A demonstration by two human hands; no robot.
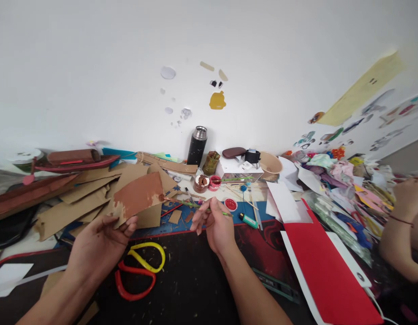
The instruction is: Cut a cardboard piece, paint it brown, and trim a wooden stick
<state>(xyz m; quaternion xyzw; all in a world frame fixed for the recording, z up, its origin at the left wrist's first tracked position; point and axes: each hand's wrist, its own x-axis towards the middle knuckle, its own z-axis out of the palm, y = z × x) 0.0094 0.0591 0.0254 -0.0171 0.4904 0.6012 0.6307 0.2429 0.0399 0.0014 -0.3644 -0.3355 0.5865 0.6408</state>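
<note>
My left hand pinches the lower edge of a cardboard piece, raised over the desk. Brown paint covers most of its face; bare card shows in patches along the lower left. A thin green-handled paintbrush sits between the fingers of my right hand, its tip touching the right edge of the card. Behind the hands stand an open jar of brown paint and a jar of red paint. A red-smeared lid lies right of my right hand. Scissors with red and yellow handles lie below the card.
Cardboard scraps and brown boat models crowd the left. A black flask stands by the wall. Red card lies on the right, near craft clutter. Another person's arm rests at the far right.
</note>
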